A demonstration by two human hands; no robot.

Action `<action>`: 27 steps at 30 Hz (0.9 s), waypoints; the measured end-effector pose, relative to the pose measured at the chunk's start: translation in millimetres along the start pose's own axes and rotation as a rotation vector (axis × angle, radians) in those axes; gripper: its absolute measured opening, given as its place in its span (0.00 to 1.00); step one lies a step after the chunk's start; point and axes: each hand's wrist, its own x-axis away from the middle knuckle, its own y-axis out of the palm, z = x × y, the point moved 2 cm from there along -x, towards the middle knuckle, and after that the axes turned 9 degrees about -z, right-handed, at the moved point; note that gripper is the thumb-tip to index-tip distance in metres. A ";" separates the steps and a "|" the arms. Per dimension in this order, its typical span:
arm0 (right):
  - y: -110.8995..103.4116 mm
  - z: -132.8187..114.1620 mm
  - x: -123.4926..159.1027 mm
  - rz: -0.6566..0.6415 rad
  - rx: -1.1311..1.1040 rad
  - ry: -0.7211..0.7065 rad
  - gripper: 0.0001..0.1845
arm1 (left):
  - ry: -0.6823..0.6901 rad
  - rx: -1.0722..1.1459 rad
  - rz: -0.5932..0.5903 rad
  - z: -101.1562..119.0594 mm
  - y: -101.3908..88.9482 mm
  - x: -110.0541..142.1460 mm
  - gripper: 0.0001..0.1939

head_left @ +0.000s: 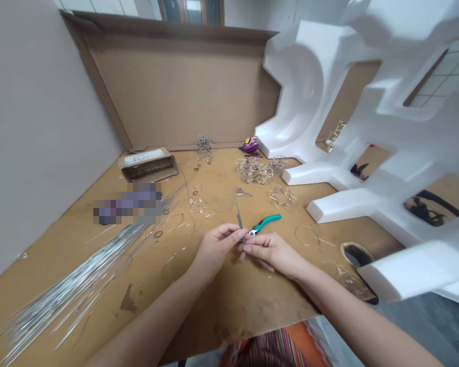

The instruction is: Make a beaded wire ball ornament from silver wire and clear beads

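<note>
Left hand (216,250), right hand (273,252) on pliers (265,223)

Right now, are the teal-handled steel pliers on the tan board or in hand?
In hand: the pliers are held up between the left hand and right hand.

On the surface (222,311), the left hand (216,250) and right hand (273,252) meet near the middle, the right holding small pliers (265,223). A bundle of straight wires (72,290) lies to their left, with a small box (149,164) beyond it. Clusters of wire rings (254,171) lie ahead, and a large foam packing block (367,117) stands to the right.
</note>
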 end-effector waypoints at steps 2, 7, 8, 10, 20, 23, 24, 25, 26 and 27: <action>-2.6 0.5 1.1 0.018 0.110 0.021 0.20 | -0.023 0.009 0.006 -0.8 -0.8 -1.0 0.13; -30.5 -9.9 13.3 0.283 0.728 -0.120 0.18 | -0.067 0.062 0.158 -2.2 -10.1 -4.4 0.16; -36.1 -10.7 15.9 0.278 0.894 -0.128 0.21 | -0.074 0.078 0.165 -2.8 -11.5 -5.1 0.16; -45.3 -8.1 18.6 0.214 1.115 -0.065 0.35 | -0.088 0.094 0.167 -4.5 -13.3 -6.0 0.17; -37.2 -16.9 -0.2 0.071 1.539 0.145 0.21 | -0.106 0.040 0.115 -6.6 -15.6 -6.9 0.17; -45.1 -17.0 -1.6 0.129 1.505 0.172 0.14 | -0.103 0.034 0.097 -3.6 -15.9 -7.0 0.16; -50.6 -16.3 -0.3 0.168 1.448 0.197 0.13 | -0.101 0.034 0.090 -2.6 -15.8 -7.0 0.16; -56.7 -15.5 1.8 0.200 1.365 0.227 0.12 | -0.100 0.034 0.085 -1.6 -15.9 -6.9 0.16; -62.8 -15.0 4.3 0.216 1.252 0.249 0.11 | -0.102 0.033 0.086 -0.7 -16.2 -6.9 0.16; -68.2 -14.9 6.8 0.207 1.111 0.254 0.11 | -0.107 0.033 0.090 0.1 -16.7 -6.9 0.16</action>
